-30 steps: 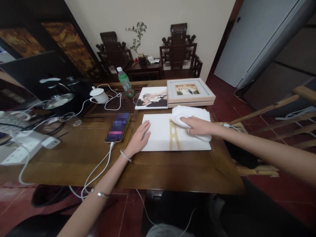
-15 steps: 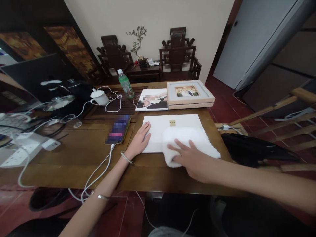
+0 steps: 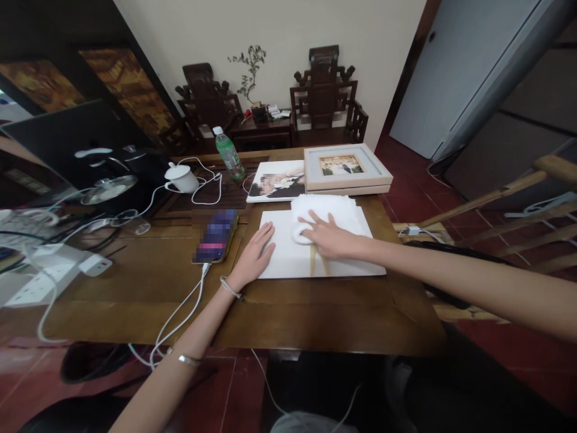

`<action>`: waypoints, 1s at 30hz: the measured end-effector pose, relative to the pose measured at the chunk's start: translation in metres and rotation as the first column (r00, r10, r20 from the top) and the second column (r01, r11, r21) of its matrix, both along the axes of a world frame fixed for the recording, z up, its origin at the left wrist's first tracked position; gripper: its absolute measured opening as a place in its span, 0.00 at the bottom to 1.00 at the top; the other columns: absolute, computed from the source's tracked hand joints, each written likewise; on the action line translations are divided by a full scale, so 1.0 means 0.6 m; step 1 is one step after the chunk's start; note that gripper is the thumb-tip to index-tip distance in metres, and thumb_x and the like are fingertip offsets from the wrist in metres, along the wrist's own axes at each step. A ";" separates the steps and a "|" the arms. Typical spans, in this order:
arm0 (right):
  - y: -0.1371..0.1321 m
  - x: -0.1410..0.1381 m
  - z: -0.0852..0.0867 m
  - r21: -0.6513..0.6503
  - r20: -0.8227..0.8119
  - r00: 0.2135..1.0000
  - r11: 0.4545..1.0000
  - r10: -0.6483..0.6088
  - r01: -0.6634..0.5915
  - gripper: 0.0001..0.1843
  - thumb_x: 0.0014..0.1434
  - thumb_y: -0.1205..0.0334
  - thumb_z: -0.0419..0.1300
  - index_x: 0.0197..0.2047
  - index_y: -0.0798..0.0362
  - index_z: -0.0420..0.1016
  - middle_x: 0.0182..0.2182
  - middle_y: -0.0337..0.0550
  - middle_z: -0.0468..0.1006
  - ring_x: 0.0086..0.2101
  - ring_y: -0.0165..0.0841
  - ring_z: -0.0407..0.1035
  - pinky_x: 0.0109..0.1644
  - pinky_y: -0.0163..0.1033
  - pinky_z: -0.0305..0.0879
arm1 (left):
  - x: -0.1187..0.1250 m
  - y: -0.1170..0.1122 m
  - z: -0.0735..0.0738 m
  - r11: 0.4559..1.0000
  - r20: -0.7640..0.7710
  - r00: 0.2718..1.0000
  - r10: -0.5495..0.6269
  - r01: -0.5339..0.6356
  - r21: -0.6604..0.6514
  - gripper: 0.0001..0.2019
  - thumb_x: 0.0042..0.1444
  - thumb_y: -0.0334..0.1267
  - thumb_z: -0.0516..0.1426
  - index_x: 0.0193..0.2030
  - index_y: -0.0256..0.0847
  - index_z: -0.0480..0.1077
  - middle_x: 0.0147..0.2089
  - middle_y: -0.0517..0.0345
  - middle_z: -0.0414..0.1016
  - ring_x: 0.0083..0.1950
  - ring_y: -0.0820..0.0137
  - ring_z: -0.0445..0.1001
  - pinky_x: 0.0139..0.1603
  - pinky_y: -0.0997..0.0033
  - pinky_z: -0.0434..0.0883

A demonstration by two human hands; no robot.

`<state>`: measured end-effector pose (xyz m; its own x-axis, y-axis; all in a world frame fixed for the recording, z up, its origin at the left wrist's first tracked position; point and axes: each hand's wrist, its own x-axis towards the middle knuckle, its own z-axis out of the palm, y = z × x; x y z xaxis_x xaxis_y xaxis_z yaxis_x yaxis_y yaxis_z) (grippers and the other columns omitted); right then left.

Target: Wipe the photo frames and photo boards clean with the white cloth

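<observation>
A white rectangular panel (image 3: 279, 258) lies flat on the wooden table, with two thin gold-coloured strips (image 3: 312, 260) showing near its middle. My left hand (image 3: 256, 252) rests flat on the panel's left edge, fingers stretched out and holding nothing. On the panel's upper right part, my right hand (image 3: 329, 236) presses a folded white towel (image 3: 315, 207) down, fingers spread over it and one tucked by its fold. The towel covers the panel's upper edge there and reaches close to the stacked frames.
Behind the panel lie a photo print (image 3: 274, 183) and stacked picture frames (image 3: 345, 165). A phone (image 3: 216, 234) on a cable is left of my left hand. Farther left are a green bottle (image 3: 229, 153), a lidded white cup (image 3: 181, 177) and a power strip (image 3: 40, 279).
My right hand has slid the towel away from me, from the panel's near right part to its far edge. The gold strips' near ends now show. My left hand stayed put.
</observation>
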<state>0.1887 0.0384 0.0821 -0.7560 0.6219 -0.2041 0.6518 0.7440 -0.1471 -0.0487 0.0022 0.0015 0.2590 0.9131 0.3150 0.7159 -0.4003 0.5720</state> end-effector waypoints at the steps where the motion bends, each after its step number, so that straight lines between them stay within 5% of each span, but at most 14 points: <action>1: -0.018 -0.001 -0.001 0.012 0.024 1.000 1.000 -0.004 0.004 0.37 0.45 0.84 0.48 0.60 0.58 0.63 0.69 0.58 0.41 0.66 0.57 0.28 0.58 0.77 0.40 | 0.000 0.000 0.001 1.000 -0.003 1.000 0.000 0.000 -0.003 0.24 0.64 0.45 0.46 0.65 0.38 0.59 0.69 0.47 0.55 0.71 0.61 0.51 0.70 0.53 0.50; 7: -0.148 0.003 0.014 -0.063 0.091 0.992 0.995 0.088 -0.083 0.36 0.47 0.79 0.54 0.60 0.55 0.65 0.69 0.58 0.40 0.65 0.61 0.29 0.59 0.77 0.41 | 0.000 0.001 0.001 1.000 -0.008 1.000 -0.011 0.011 0.003 0.24 0.64 0.43 0.46 0.65 0.39 0.59 0.69 0.48 0.55 0.71 0.61 0.51 0.69 0.51 0.50; 10: -0.176 0.005 0.028 -0.128 0.103 0.987 0.986 0.122 -0.108 0.35 0.47 0.78 0.55 0.60 0.53 0.66 0.69 0.56 0.42 0.65 0.59 0.32 0.59 0.75 0.44 | 0.001 0.001 -0.001 1.000 0.000 1.000 -0.005 0.005 0.007 0.24 0.64 0.43 0.46 0.65 0.39 0.59 0.69 0.48 0.55 0.71 0.61 0.51 0.70 0.51 0.50; 13: -0.153 0.004 0.034 -0.123 0.090 0.985 0.983 0.149 -0.137 0.34 0.49 0.79 0.51 0.60 0.54 0.65 0.68 0.54 0.45 0.66 0.56 0.35 0.59 0.73 0.47 | 0.001 0.002 -0.002 1.000 0.002 1.000 -0.004 0.004 0.009 0.24 0.64 0.43 0.46 0.65 0.38 0.59 0.69 0.47 0.55 0.71 0.60 0.51 0.70 0.51 0.50; 22: 0.022 -0.029 0.012 0.044 0.044 0.999 0.999 0.028 -0.030 0.35 0.49 0.82 0.47 0.61 0.57 0.61 0.68 0.58 0.47 0.66 0.55 0.36 0.58 0.74 0.47 | 0.001 0.001 0.004 1.000 -0.015 1.000 -0.011 0.011 -0.005 0.24 0.64 0.43 0.46 0.65 0.36 0.59 0.69 0.46 0.55 0.71 0.61 0.50 0.70 0.53 0.50; 25: 0.012 -0.037 -0.005 0.123 0.061 0.998 0.992 -0.005 -0.003 0.34 0.51 0.82 0.48 0.61 0.57 0.62 0.68 0.61 0.47 0.66 0.57 0.35 0.57 0.76 0.44 | 0.000 0.001 0.003 1.000 -0.017 1.000 -0.012 0.012 -0.011 0.25 0.64 0.43 0.46 0.65 0.34 0.59 0.69 0.44 0.55 0.71 0.61 0.50 0.70 0.54 0.50; 30: -0.088 -0.032 -0.016 0.165 0.092 0.993 0.983 0.068 -0.083 0.32 0.50 0.77 0.56 0.60 0.60 0.65 0.67 0.68 0.44 0.65 0.62 0.35 0.58 0.77 0.38 | 0.000 0.003 0.000 1.000 -0.022 1.000 -0.006 0.006 -0.003 0.25 0.64 0.43 0.46 0.65 0.34 0.59 0.69 0.44 0.54 0.71 0.61 0.50 0.70 0.54 0.50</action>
